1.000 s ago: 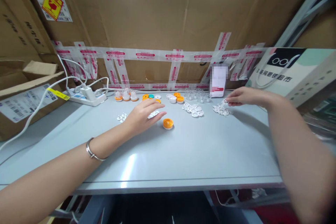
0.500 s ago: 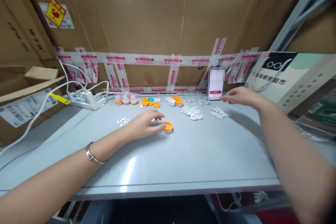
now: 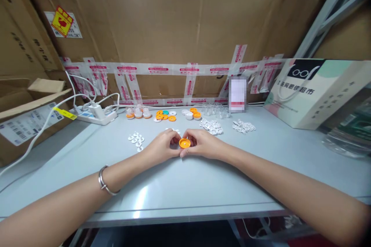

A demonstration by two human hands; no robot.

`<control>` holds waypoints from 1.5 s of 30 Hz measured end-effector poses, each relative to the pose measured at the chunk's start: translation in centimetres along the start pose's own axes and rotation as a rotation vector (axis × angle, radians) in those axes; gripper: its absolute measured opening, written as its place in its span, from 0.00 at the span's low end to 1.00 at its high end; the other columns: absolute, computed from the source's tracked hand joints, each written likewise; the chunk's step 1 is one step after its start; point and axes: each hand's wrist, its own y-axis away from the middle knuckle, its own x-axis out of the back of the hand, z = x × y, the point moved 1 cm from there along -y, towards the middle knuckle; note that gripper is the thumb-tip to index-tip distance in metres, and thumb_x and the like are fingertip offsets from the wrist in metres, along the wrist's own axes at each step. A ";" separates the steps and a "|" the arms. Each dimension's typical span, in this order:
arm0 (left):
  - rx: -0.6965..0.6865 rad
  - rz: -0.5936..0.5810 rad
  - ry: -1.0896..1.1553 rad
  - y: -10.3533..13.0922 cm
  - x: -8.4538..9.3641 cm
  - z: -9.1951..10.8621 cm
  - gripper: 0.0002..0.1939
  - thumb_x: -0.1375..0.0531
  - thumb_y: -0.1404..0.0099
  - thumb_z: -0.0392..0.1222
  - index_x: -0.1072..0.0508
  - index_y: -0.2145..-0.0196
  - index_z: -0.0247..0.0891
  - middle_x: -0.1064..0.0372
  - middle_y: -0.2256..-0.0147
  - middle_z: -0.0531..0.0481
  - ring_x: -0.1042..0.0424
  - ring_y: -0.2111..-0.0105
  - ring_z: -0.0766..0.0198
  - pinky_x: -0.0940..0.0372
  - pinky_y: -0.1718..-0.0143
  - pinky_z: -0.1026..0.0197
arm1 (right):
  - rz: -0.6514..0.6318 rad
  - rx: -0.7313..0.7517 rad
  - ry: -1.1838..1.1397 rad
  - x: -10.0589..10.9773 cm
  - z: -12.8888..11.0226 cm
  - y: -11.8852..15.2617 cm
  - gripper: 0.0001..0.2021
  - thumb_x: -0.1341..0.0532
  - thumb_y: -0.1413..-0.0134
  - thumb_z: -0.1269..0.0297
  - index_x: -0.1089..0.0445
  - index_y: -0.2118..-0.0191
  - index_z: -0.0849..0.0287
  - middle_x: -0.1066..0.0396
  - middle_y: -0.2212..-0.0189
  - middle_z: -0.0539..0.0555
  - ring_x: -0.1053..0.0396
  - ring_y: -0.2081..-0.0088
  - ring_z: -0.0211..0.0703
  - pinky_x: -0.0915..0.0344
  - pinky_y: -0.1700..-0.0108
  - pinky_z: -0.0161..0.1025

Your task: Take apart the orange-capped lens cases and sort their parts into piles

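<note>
Between my two hands is a round orange plastic cap [image 3: 184, 143], shallow like a dish, with a small white spot at its middle. My left hand [image 3: 164, 145] pinches it from the left, a silver bangle on that wrist. From the right, my right hand [image 3: 203, 143] grips it with thumb and bent fingers. Small white disc-shaped parts with stems [image 3: 136, 139] lie left of my left hand. Behind the hands are white lacy pieces [image 3: 211, 126] in a pile, and orange and white caps [image 3: 194, 114].
Along the back stand capped transparent domes [image 3: 138, 112], orange, white and teal rings [image 3: 165, 115], transparent cups [image 3: 216, 110] and an upright phone [image 3: 238, 94]. More white pieces [image 3: 244, 126] lie right. A power strip [image 3: 98, 115], paper bag [image 3: 307, 92] and large bottle [image 3: 352, 123] flank the table [image 3: 226, 181].
My right hand has come from near the phone to the orange cap and now grips its right side. More white stemmed parts show left of my left hand.
</note>
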 end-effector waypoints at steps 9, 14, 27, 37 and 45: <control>-0.028 -0.029 0.003 0.0 0.3 0.3 0.12 0.39 0.49 0.46 0.29 0.68 0.36 0.35 0.71 0.51 0.36 0.71 0.65 0.41 0.69 0.65 | -0.092 0.051 -0.095 1.0 0.3 -0.2 0.20 0.38 0.60 0.48 0.32 0.68 0.61 0.41 0.78 0.46 0.44 0.75 0.33 0.48 0.75 0.31; -0.076 -0.051 0.018 0.0 0.6 0.3 0.10 0.40 0.48 0.45 0.28 0.70 0.36 0.34 0.73 0.52 0.36 0.71 0.66 0.42 0.70 0.65 | -0.108 0.106 -0.117 1.2 0.5 -0.2 0.18 0.39 0.57 0.50 0.32 0.67 0.61 0.40 0.77 0.47 0.43 0.74 0.34 0.46 0.73 0.31; -0.121 -0.051 0.012 0.1 1.0 0.4 0.10 0.40 0.48 0.44 0.28 0.69 0.36 0.34 0.71 0.51 0.36 0.70 0.65 0.40 0.68 0.65 | -0.021 -0.044 -0.317 3.7 0.9 -0.3 0.18 0.37 0.58 0.55 0.30 0.62 0.61 0.29 0.68 0.53 0.35 0.68 0.37 0.38 0.66 0.35; -0.124 -0.084 0.031 0.2 1.4 0.2 0.11 0.40 0.47 0.45 0.28 0.68 0.37 0.36 0.70 0.50 0.36 0.69 0.64 0.39 0.66 0.64 | 0.408 -0.235 0.032 8.9 4.5 -4.9 0.22 0.41 0.53 0.58 0.34 0.51 0.60 0.29 0.60 0.57 0.32 0.61 0.41 0.36 0.61 0.36; -0.130 -0.099 0.039 0.2 1.5 0.2 0.11 0.40 0.46 0.45 0.28 0.66 0.37 0.35 0.69 0.50 0.36 0.68 0.64 0.39 0.65 0.63 | 0.140 -0.240 0.301 7.6 5.4 -12.1 0.18 0.38 0.58 0.64 0.30 0.57 0.60 0.28 0.60 0.56 0.31 0.63 0.42 0.37 0.63 0.32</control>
